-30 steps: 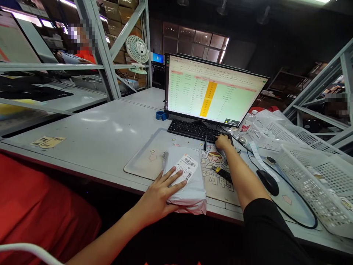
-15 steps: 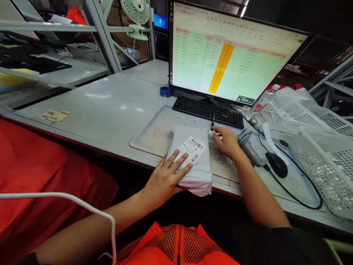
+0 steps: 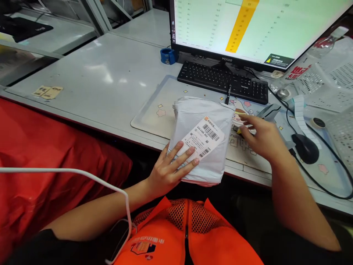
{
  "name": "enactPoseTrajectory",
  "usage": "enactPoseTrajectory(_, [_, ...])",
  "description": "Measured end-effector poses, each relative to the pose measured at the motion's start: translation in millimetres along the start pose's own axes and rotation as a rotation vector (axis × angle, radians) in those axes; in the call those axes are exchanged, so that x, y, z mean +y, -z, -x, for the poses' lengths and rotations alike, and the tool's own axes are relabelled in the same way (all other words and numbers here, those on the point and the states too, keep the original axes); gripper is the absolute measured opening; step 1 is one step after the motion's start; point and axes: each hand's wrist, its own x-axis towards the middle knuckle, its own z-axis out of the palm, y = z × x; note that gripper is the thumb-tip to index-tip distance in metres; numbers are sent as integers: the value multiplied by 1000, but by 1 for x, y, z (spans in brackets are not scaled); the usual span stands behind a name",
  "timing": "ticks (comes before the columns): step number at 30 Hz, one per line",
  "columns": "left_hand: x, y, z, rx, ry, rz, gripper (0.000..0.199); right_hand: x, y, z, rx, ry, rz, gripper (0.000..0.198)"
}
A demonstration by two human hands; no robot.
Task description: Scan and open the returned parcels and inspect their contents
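Observation:
A stacked bundle of white plastic mailer bags (image 3: 204, 114) with a barcode label (image 3: 205, 138) on top juts over the desk's front edge. My left hand (image 3: 169, 169) grips its near left side, fingers spread across the top and thumb hidden. To the right, my right hand (image 3: 260, 138) hovers over the desk mat with thumb and forefinger apart. A small yellow-tipped dark item (image 3: 238, 130) sits by the thumb; I cannot tell whether they touch. Beyond the bags a dark pen (image 3: 228, 94) points toward the keyboard (image 3: 220, 79). A handheld scanner (image 3: 270, 112) is partly hidden behind my right hand.
A monitor (image 3: 264, 36) stands behind the keyboard, with a blue tape roll (image 3: 168, 56) at its left. On the right are a black mouse (image 3: 305, 148), a cable, a paper strip (image 3: 302, 114) and white perforated baskets (image 3: 328, 86). A white cable (image 3: 82, 173) crosses at lower left.
My view has tipped down and come closer. The bag bundle is tilted up more toward me, still under my left hand. My right hand's fingers are away from the pen's near end.

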Motion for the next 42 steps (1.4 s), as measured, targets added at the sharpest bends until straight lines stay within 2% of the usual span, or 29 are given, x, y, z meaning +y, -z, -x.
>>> enactPoseTrajectory(4, [0,-3,2,27,-2,8,65,25,-5,49,-8,-37,193,49])
enactPoseTrajectory(8, [0,-3,1,37,-4,12,60,36,-21,69,60,-14,196,48])
enactPoseTrajectory(14, [1,-4,2,30,-3,-8,60,35,-34,70,185,-71,189,45])
enactPoseTrajectory(37, [0,-3,0,45,-26,-9,48,39,-37,72,211,-42,168,44])
enactPoseTrajectory(42, [1,3,-3,-8,-38,-30,51,42,-39,72,228,-29,167,44])
